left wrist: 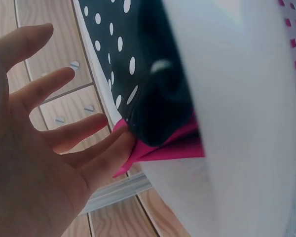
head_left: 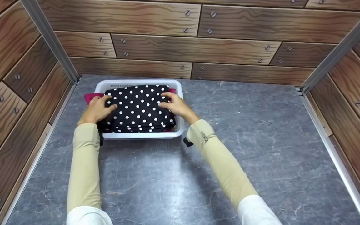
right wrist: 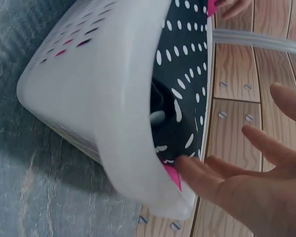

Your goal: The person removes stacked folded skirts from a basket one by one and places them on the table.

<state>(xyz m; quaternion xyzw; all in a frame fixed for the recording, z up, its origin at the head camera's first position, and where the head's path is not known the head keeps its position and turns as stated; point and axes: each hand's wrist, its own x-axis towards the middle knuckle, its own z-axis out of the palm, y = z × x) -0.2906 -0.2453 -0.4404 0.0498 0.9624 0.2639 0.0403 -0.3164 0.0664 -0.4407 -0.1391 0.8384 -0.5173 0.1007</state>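
A folded black cloth with white polka dots (head_left: 139, 107) lies in a white plastic basket (head_left: 142, 135). Pink fabric (head_left: 90, 96) shows beneath it and pokes over the basket's left rim. At the cloth's left side is my left hand (head_left: 96, 109), fingers spread; in the left wrist view its little-finger side touches the pink fabric and the cloth's edge. My right hand (head_left: 177, 105) is over the cloth's right side, fingers loosely extended. One fingertip meets the cloth's edge in the right wrist view (right wrist: 246, 182). Neither hand pinches anything.
The basket stands on a grey marbled surface (head_left: 261, 140), toward the back left. Wood-patterned panels (head_left: 155, 18) rise behind and at both sides, with metal posts (head_left: 52, 40) in the corners. Slots (right wrist: 74, 37) pierce the basket's wall.
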